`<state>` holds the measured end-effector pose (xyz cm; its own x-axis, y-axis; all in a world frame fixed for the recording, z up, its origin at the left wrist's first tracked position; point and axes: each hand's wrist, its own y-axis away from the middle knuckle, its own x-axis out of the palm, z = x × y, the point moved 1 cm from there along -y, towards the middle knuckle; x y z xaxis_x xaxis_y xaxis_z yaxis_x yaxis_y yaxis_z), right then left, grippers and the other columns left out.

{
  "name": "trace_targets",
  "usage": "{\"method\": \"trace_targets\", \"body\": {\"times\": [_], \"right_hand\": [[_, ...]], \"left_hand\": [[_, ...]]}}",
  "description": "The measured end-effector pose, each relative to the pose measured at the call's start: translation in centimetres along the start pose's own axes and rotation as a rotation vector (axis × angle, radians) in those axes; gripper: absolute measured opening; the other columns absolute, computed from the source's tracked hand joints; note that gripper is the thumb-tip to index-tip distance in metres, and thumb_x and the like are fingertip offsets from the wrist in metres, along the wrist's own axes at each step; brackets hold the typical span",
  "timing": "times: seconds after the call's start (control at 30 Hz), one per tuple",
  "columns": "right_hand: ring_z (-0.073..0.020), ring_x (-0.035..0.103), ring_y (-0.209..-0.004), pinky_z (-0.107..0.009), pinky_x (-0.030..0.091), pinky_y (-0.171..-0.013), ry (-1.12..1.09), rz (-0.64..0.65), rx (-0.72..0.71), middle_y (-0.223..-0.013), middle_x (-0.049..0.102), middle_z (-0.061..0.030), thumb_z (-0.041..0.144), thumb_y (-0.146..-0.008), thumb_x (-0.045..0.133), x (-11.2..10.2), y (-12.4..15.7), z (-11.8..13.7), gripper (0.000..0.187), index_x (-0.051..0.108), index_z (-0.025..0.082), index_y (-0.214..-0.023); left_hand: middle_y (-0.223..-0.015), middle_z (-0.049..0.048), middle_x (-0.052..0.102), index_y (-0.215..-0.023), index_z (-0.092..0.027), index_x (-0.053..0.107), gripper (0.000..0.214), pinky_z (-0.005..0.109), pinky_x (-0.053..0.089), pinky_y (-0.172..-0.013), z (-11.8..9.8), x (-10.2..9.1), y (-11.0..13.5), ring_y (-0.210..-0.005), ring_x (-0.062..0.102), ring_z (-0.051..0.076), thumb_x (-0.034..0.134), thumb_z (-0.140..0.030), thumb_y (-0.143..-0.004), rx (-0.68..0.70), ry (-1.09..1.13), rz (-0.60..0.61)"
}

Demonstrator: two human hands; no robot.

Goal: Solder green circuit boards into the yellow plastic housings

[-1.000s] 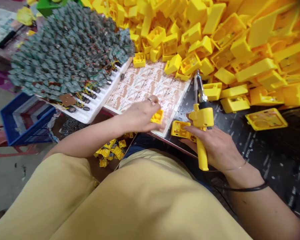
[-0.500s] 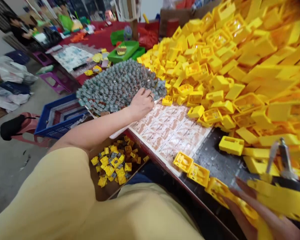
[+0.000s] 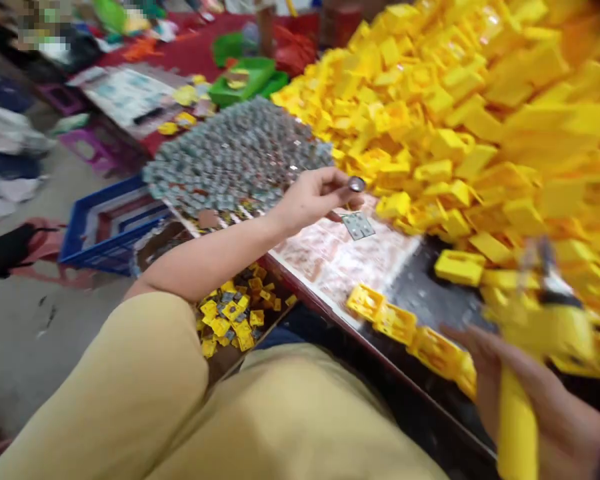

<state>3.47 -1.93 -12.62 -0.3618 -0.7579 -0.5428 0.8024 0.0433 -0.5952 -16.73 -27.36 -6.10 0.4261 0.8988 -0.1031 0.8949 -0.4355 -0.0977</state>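
My left hand (image 3: 313,197) is closed in a pinch above the patterned sheet (image 3: 325,257). Its fingertips hold a small circuit board (image 3: 359,227) by its thin wires, and a round dark metal disc (image 3: 356,185) shows at the fingers. Behind this hand spreads a heap of similar grey parts (image 3: 230,153). At the lower right, my right hand (image 3: 545,393) is wrapped around the handle of a yellow glue gun (image 3: 517,420), blurred, with a metal tip pointing up. A row of open yellow casings (image 3: 393,323) lies along the table edge, beside my right hand.
A tall pile of yellow casings (image 3: 460,133) covers the right and back. Below the table edge stands a box of yellow and grey pieces (image 3: 233,317). A blue crate (image 3: 105,227) and a purple stool (image 3: 87,150) are at left; green trays (image 3: 250,77) stand behind.
My left hand has moved right from the grey heap, lifting a circuit board with its disc. My right hand and the glue gun have shifted slightly; the view has turned a little.
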Motion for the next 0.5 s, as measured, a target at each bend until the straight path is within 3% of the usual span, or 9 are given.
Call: {"method": "trace_targets", "body": {"times": [0.03,0.1,0.17,0.27,0.37,0.43,0.5], "right_hand": [[-0.0182,0.070,-0.089,-0.032,0.064,-0.077,0.018,-0.065,0.026,-0.104,0.070,-0.0042,0.041,-0.095,0.071,-0.2,0.2,0.5,0.032,0.065,0.026,-0.123],[-0.0236,0.074,-0.097,-0.039,0.068,-0.082,0.001,-0.073,0.130,-0.120,0.072,-0.0069,0.037,-0.093,0.075,0.3,0.0,1.0,0.038,0.059,0.026,-0.125],[-0.0258,0.073,-0.109,-0.040,0.069,-0.087,-0.175,-0.099,0.204,-0.130,0.069,-0.0083,0.036,-0.089,0.079,1.4,-0.8,1.2,0.044,0.054,0.026,-0.124],[-0.0226,0.073,-0.108,-0.034,0.068,-0.087,-0.340,-0.176,0.259,-0.121,0.073,-0.0050,0.029,-0.085,0.083,2.6,-2.2,1.8,0.042,0.053,0.026,-0.115],[-0.0157,0.075,-0.089,-0.023,0.066,-0.079,-0.346,-0.243,0.324,-0.099,0.074,0.0018,0.021,-0.083,0.082,2.6,-3.2,2.9,0.038,0.054,0.026,-0.108],[-0.0123,0.074,-0.079,-0.018,0.064,-0.073,-0.328,-0.279,0.345,-0.091,0.072,0.0044,0.017,-0.082,0.082,2.0,-3.6,3.4,0.038,0.056,0.026,-0.107],[-0.0119,0.073,-0.076,-0.017,0.064,-0.069,-0.308,-0.338,0.338,-0.088,0.071,0.0050,0.016,-0.081,0.083,1.4,-3.9,3.5,0.038,0.057,0.027,-0.106]], "left_hand": [[-0.085,0.0009,0.075,-0.089,-0.017,0.061,0.020,0.020,0.053,-0.062,0.2,1.5,0.5,-0.076,0.073,0.011,0.071,-0.034,-0.095,-0.075,0.150,0.040],[-0.081,-0.0009,0.075,-0.085,-0.017,0.062,0.024,0.019,0.054,-0.060,0.6,4.6,1.4,-0.073,0.073,0.011,0.076,-0.035,-0.091,-0.196,0.353,0.092],[-0.078,-0.0021,0.074,-0.081,-0.016,0.063,0.025,0.018,0.056,-0.061,0.9,7.2,2.2,-0.072,0.073,0.010,0.079,-0.033,-0.089,-0.274,0.486,0.122],[-0.073,-0.0032,0.073,-0.079,-0.016,0.064,0.023,0.019,0.059,-0.063,1.2,9.9,3.2,-0.070,0.073,0.010,0.081,-0.029,-0.087,-0.348,0.602,0.141],[-0.078,-0.0006,0.075,-0.085,-0.016,0.068,0.013,0.023,0.062,-0.071,2.0,9.9,4.0,-0.077,0.076,0.013,0.076,-0.025,-0.090,-0.452,0.676,0.149],[-0.098,0.0041,0.080,-0.098,-0.017,0.072,0.010,0.025,0.063,-0.076,2.7,8.7,4.9,-0.090,0.078,0.016,0.074,-0.025,-0.091,-0.537,0.689,0.161],[-0.114,0.0071,0.079,-0.110,-0.019,0.075,0.022,0.024,0.061,-0.072,3.3,7.1,6.1,-0.096,0.077,0.017,0.075,-0.027,-0.090,-0.507,0.544,0.183]]}}
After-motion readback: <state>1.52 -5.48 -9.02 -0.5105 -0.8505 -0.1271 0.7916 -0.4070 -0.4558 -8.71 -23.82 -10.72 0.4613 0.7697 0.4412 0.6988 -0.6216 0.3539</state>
